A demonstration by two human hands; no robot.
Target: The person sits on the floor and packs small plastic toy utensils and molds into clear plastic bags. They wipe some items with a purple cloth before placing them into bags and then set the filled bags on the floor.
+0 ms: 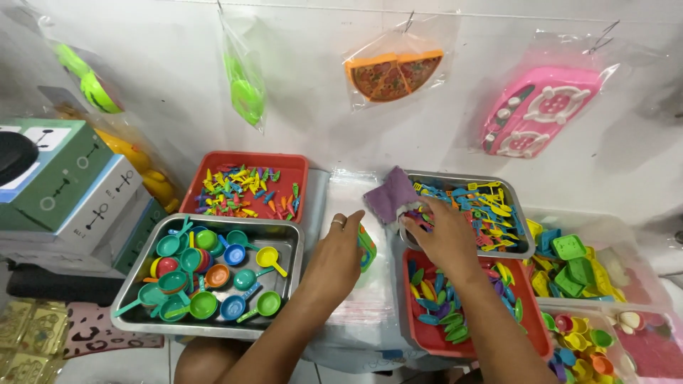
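Left hand (338,259) grasps a green toy piece (366,247); right hand (445,231) pinches toy utensils in the steel tray (526,245) ahead. Risk: sleeve-level forearm sweep scatters spoons from the red tray (409,299) beneath.

- Left hand (340,249): centre, between the trays, touching a small toy piece (366,247).
- Right hand (445,235): reaching into the far right metal tray (524,220), beside a cloth (390,195).
- Near left: metal tray (284,281) of toy pans; behind it, plastic tray (284,162) of small pieces, possibly cutlery.
- Wall behind: bagged toy stove (542,107).
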